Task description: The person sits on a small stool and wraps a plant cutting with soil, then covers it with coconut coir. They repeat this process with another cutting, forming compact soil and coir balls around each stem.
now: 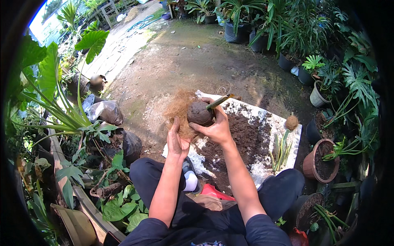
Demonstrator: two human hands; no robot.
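Observation:
A dark ball of soil (198, 114) with a short green-brown plant stem (220, 102) sticking out sits in my right hand (218, 127), whose fingers and thumb curve around it. My left hand (178, 141) cups a loose mat of brown coconut fibre (178, 109) against the ball's left side. Below, loose dark soil (246, 135) is heaped on a white sheet (284, 144). Several green leaf cuttings (280, 153) lie at the sheet's right part. Near its far right corner rests a small fibre-wrapped ball (291, 123) with a stub on top.
Something red (215, 191) lies on the ground between my legs. Potted plants line the right side, among them a terracotta-coloured pot (321, 160). At left are a clear plastic bag (106, 112), a black plant bag (130, 144) and large-leaved plants. A blue hose (143, 23) lies farther off.

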